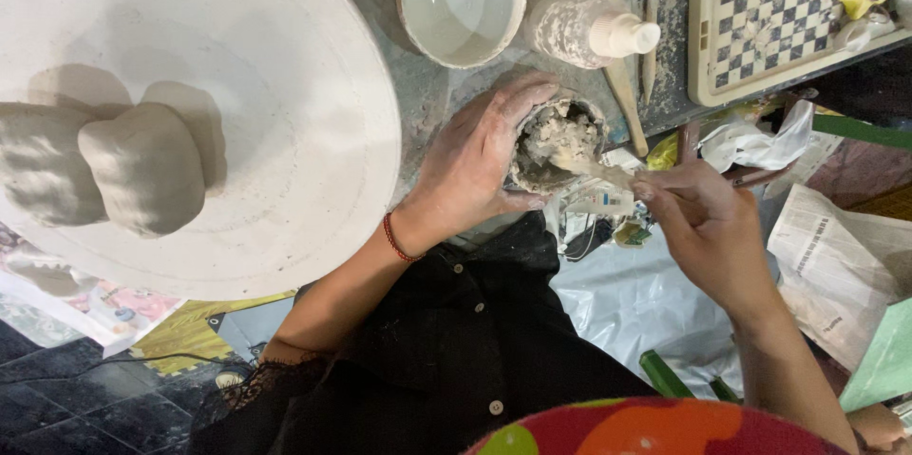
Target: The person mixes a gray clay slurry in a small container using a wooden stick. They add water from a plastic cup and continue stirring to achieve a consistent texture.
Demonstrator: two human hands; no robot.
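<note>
Now the left hand [475, 165] wraps a small clay-smeared cup [559, 142] at the table's near edge, right of the big plaster disc [285, 85]. From the right, the right hand [708, 227] pinches a flat stick [594, 170], its long axis lying left-right, tip in the cup's clay.

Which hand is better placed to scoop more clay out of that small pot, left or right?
Right. The right hand holds the wooden stick with its tip already in the clay inside the small pot. The left hand is wrapped around the pot, steadying it.
</note>
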